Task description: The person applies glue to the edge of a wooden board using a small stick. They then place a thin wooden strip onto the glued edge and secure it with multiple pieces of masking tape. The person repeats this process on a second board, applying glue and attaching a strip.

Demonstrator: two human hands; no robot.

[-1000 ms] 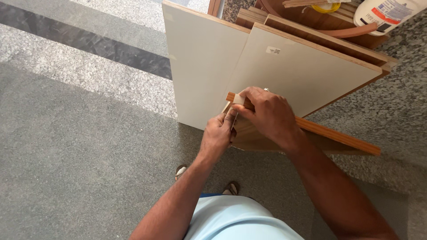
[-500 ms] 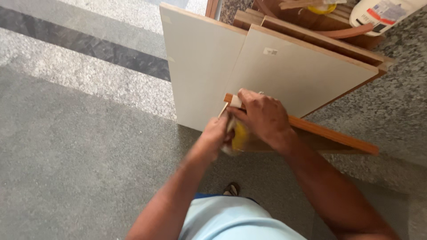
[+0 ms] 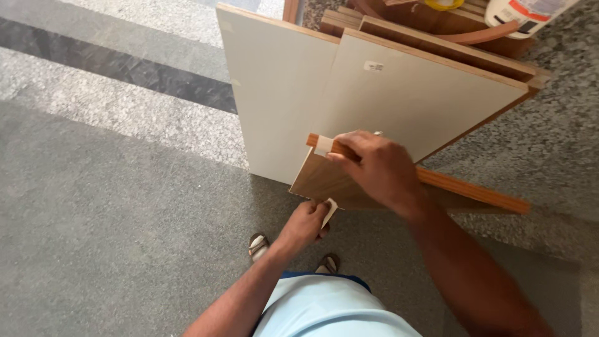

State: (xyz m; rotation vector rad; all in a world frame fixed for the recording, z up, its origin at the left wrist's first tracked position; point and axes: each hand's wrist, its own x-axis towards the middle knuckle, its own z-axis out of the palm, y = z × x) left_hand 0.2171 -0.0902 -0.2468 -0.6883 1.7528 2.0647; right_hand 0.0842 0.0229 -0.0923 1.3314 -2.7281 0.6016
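Note:
My right hand (image 3: 374, 168) grips the top edge of a wood-grain board (image 3: 324, 184) that stands on edge, tilted. A short pale strip (image 3: 323, 145) lies over that edge next to my fingers. My left hand (image 3: 306, 223) is lower, below the board's bottom corner, pinching a small white piece (image 3: 329, 212). Behind the board, two large cream panels (image 3: 281, 100) lean upright against a stack of wooden boards (image 3: 437, 37).
A white bottle (image 3: 524, 12) and a yellow roll (image 3: 444, 4) lie on the stack at the top. The floor is grey speckled stone (image 3: 112, 206) with a dark stripe (image 3: 112, 65). My sandalled feet (image 3: 259, 244) show below the hands.
My left hand has dropped from the board's top edge to below its lower corner, now holding a white piece. My right hand stays on the edge.

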